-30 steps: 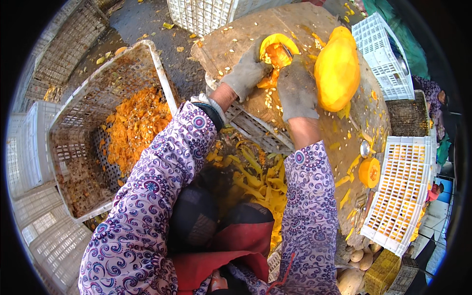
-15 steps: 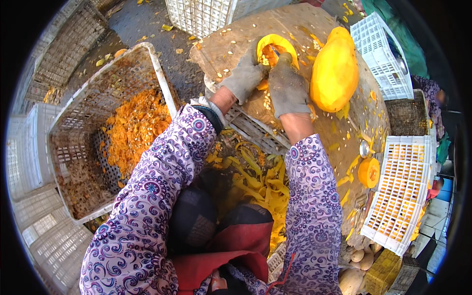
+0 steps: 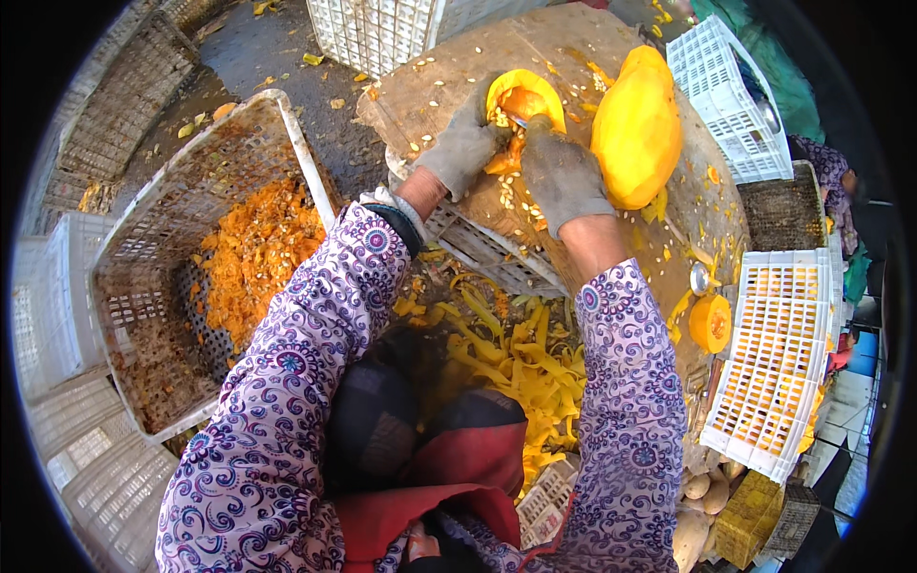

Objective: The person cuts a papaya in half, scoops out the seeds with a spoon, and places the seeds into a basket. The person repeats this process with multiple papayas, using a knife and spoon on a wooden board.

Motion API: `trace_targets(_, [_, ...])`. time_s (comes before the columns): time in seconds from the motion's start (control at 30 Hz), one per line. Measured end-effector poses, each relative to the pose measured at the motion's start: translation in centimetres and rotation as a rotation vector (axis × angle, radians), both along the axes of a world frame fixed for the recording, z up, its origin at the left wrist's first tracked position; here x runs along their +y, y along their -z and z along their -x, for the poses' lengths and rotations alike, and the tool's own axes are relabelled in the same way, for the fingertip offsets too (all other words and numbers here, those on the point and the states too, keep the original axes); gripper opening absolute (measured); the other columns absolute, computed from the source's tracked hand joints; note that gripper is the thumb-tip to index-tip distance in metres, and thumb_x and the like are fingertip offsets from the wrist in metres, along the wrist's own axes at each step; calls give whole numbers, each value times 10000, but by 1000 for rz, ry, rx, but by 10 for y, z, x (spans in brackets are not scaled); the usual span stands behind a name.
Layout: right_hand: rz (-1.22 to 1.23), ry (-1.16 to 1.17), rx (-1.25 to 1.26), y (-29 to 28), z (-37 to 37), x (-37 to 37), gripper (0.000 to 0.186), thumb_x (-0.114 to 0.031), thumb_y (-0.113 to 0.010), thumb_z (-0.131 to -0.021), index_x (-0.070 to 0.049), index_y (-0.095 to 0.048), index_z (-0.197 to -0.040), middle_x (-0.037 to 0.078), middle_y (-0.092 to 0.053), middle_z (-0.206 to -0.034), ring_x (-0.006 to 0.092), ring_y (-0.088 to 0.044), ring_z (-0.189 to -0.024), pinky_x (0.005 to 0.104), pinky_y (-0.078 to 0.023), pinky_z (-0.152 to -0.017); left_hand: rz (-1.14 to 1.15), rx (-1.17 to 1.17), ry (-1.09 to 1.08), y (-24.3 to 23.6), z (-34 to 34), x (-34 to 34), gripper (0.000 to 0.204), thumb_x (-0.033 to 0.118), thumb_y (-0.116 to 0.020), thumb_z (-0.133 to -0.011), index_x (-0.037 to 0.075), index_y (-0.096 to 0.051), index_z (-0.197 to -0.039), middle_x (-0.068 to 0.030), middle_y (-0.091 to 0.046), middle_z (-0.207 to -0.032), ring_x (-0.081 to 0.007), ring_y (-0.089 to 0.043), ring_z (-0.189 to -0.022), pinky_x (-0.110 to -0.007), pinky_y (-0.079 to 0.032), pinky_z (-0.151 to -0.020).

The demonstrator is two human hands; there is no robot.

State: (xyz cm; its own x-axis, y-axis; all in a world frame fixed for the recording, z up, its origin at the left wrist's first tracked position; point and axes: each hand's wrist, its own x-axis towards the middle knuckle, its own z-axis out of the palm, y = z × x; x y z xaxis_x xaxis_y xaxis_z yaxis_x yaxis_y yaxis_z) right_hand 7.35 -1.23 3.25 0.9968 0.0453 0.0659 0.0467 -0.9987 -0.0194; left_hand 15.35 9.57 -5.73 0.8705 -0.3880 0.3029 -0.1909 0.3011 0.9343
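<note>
Left hand: gloved in grey, gritty fabric, the left hand (image 3: 465, 143) is cupped round the near rim of the squash half (image 3: 521, 95), fingers curled and pressed against its skin.
Right hand: also gloved, the right hand (image 3: 564, 177) is bunched into a fist just beside the hollow; it is clamped on a metal scraper (image 3: 511, 119) whose tip shows in the cavity.
Squash half: a bright yellow bowl shape on the far part of the board, wet orange pulp and pale seeds spilling out towards the hands.
Peeled squash: a big, smooth, oval peeled squash (image 3: 638, 129) lies right of the hands, almost touching the right glove.
Board: a rough, round wooden board (image 3: 430, 91), stained and sprinkled with seeds; bare wood to the left of the left hand, crowded on the right.
Pulp crate: a grubby plastic mesh crate (image 3: 129, 258) to the left, tilted, with a stringy orange heap inside; well apart from the hands.
Peelings: long, limp yellow peel strips (image 3: 516, 353) piled below the board's near edge, between the sleeves.
Right edge: a small cut piece (image 3: 710, 323) beside a white slatted crate (image 3: 778, 363).
</note>
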Motion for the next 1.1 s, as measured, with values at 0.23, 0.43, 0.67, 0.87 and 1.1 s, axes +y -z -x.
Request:
trace_targets(0.23, [205, 73, -219, 1, 7, 0, 199, -104, -465, -845, -8, -545, -999, 201, -636, -706, 331, -657, -643, 430, -511, -542, -163, -23, -68, 1, 3, 1, 646, 35, -579, -817, 69, -291, -1394, -176, -457, -1326, -259, -450, -1225, -312, -342, -1024])
trace_targets(0.43, [376, -42, -102, -1, -9, -2, 214, -122, -523, -825, -8, -615, -981, 169, -672, -832, 289, -674, -735, 404, -521, -552, -112, -91, -78, 12, -2, -10, 630, 90, -581, -826, 75, -300, -1390, -213, -436, -1334, -319, -425, -1243, -334, -333, -1032])
trace_targets(0.67, [269, -21, -44, 1, 14, 6, 171, -97, -500, -830, 22, -585, -920, 191, -649, -753, 329, -660, -708, 430, -523, -603, -171, -122, -147, 10, 4, -12, 653, 69, -605, -829, 55, -283, -1397, -155, -447, -1330, -237, -421, -1227, -312, -345, -1022])
trace_targets(0.87, [329, 75, -106, 21, 38, 8, 279, -120, -516, -822, 62, -549, -1030, 179, -652, -770, 294, -662, -728, 410, -519, -578, -164, -118, -141, 9, 6, -13, 607, 128, -561, -834, 80, -304, -1382, -236, -421, -1326, -369, -390, -1250, -379, -329, -1041])
trace_targets(1.1, [252, 139, -139, 1, 33, -1, 157, -103, -500, -828, -11, -544, -947, 168, -635, -681, 341, -649, -654, 423, -523, -567, -169, -200, -163, 6, 8, -14, 641, -14, -553, -812, 45, -285, -1391, -162, -458, -1330, -233, -431, -1245, -316, -342, -1037])
